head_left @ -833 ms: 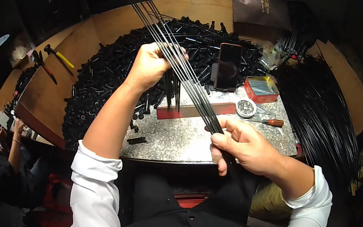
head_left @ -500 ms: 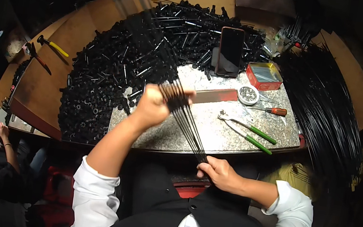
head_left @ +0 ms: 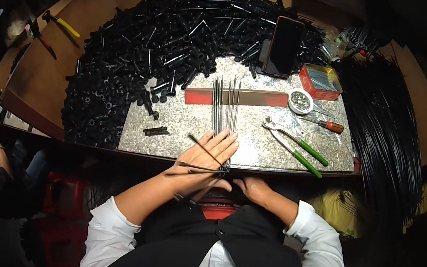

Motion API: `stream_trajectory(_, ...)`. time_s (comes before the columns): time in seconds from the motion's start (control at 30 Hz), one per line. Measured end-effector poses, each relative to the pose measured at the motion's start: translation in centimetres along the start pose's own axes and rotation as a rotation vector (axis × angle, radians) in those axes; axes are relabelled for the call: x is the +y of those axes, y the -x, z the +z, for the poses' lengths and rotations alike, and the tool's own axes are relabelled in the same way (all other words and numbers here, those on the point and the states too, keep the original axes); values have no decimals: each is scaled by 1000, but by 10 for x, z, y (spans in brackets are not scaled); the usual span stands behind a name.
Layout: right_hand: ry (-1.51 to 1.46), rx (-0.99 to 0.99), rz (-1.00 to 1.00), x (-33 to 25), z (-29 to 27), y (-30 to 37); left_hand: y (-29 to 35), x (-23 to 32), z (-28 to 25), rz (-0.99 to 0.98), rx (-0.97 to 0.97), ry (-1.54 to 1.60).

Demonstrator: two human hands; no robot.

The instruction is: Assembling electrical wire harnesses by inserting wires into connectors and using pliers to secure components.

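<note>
Several thin dark rods (head_left: 219, 113) lie on the speckled stone slab (head_left: 171, 121), their far ends crossing a red and brown strip (head_left: 270, 98). My left hand (head_left: 205, 154) rests flat on their near part, fingers stretched out. A few blurred black rods (head_left: 201, 145) stick out over the back of that hand and its wrist. My right hand (head_left: 253, 189) is at the slab's near edge, close to the rods' near ends; most of its fingers are hidden. A small black piece (head_left: 156, 131) lies left of my left hand.
Black tubular parts (head_left: 148, 50) are heaped behind and left. A phone (head_left: 284, 47), red tin (head_left: 320, 82), white bowl of small metal pieces (head_left: 300, 101), screwdriver (head_left: 332, 126) and green-handled pincers (head_left: 298, 147) stand or lie right. Long black rods (head_left: 388, 122) fill the far right.
The rod bundle, held up between both hands before, has come down onto the slab. My left hand has opened flat over it. My right hand has moved toward the table edge.
</note>
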State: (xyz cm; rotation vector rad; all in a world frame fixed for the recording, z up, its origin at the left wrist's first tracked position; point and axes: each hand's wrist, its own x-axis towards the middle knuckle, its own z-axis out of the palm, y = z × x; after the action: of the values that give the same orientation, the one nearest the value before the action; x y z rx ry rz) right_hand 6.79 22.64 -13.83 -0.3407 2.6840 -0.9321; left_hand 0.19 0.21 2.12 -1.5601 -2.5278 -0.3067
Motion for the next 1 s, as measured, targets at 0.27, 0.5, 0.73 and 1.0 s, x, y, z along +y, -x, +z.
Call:
stream_trajectory(0.27, -123, -84, -387, -82, -99, 40, 0, -5, 8, 32, 158, 12)
stream_trajectory(0.5, -84, 81, -452, -119, -170, 34, 3, 0, 1, -185, 146, 34)
stream_trajectory(0.73, -8, 122, -445, -116, -177, 26, 16, 1, -19, -249, 152, -24)
stream_trajectory(1.0, -70, 127, -364, -116, -180, 38, 83, -39, -35, -610, 275, 46)
